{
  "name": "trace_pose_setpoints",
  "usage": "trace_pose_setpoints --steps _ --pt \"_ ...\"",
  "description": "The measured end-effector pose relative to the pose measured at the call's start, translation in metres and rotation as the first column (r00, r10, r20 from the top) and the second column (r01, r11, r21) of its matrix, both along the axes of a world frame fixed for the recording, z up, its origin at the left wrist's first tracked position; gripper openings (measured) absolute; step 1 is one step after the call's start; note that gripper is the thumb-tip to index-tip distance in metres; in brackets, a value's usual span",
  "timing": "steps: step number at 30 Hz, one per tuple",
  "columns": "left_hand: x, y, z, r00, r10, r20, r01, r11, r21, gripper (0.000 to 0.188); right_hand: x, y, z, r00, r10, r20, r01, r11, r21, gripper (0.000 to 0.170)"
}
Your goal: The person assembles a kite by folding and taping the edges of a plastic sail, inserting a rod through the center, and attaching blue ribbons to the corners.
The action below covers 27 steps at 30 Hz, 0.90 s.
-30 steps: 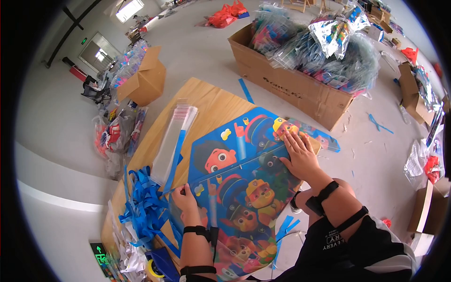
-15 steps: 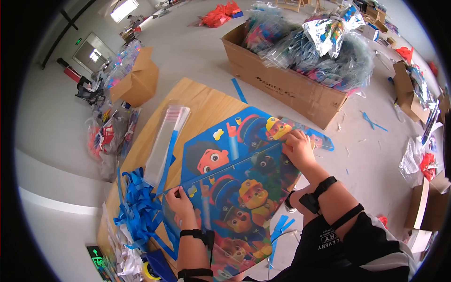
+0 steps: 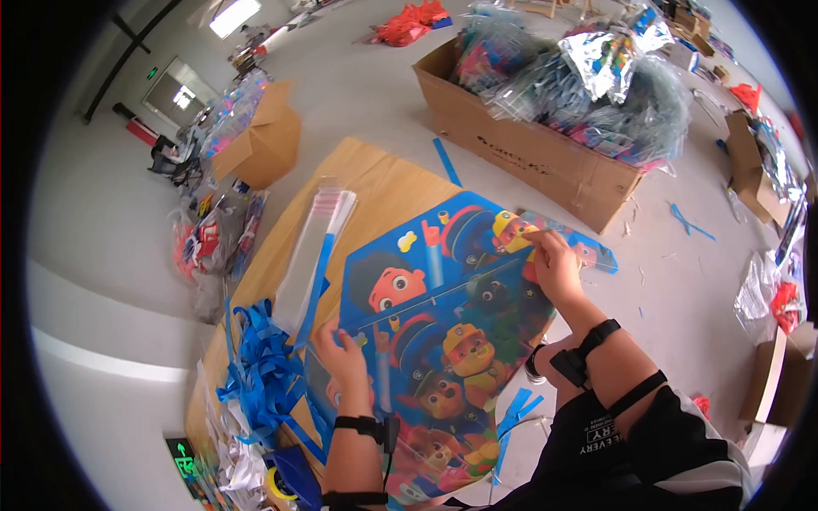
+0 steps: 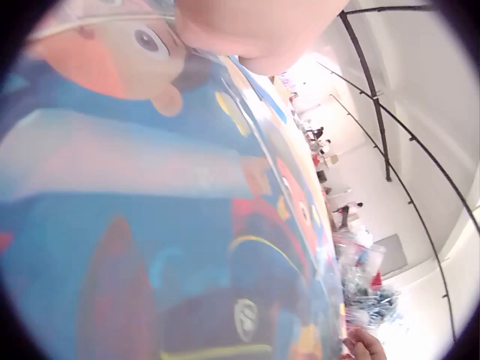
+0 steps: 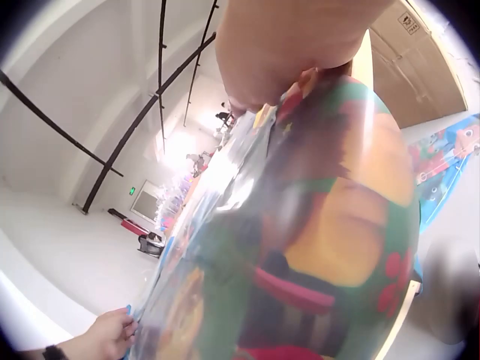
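The left hand (image 3: 342, 353) and right hand (image 3: 558, 271) pinch the top edge of a glossy printed film (image 3: 460, 362), centre frame — left fingertips partly hidden. It overlaps a matching flat sheet (image 3: 456, 230) on the wood-grained table (image 3: 375, 170); overlap seems made, letting go not yet. Limp blue strips (image 3: 260, 366) tangle lower left.
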State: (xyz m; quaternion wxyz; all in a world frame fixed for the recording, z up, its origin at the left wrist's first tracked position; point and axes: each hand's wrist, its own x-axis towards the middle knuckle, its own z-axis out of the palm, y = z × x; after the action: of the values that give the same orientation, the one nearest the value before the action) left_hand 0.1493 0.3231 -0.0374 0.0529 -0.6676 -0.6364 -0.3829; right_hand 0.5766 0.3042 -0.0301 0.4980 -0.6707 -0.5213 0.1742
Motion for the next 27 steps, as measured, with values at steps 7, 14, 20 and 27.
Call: trace_pose_setpoints --steps 7,14,20,27 --pt "0.167 -0.027 0.036 0.772 -0.635 0.039 0.623 0.742 -0.248 0.019 0.018 0.004 -0.018 0.979 -0.136 -0.153 0.148 0.986 0.072 0.016" --pt "0.244 -0.001 0.009 0.757 -0.653 0.022 0.644 0.741 -0.189 0.018 0.016 0.001 -0.013 0.983 -0.075 -0.165 0.084 0.995 0.046 0.021" --pt "0.261 0.003 -0.001 0.743 -0.651 -0.156 0.621 0.758 -0.201 0.027 0.016 0.002 -0.015 0.995 -0.084 -0.054 0.086 0.996 0.031 0.021" --pt "0.266 -0.002 -0.006 0.733 -0.647 -0.207 0.616 0.762 -0.201 0.032 0.023 0.0 -0.014 0.998 -0.028 -0.052 0.029 0.999 0.016 0.022"
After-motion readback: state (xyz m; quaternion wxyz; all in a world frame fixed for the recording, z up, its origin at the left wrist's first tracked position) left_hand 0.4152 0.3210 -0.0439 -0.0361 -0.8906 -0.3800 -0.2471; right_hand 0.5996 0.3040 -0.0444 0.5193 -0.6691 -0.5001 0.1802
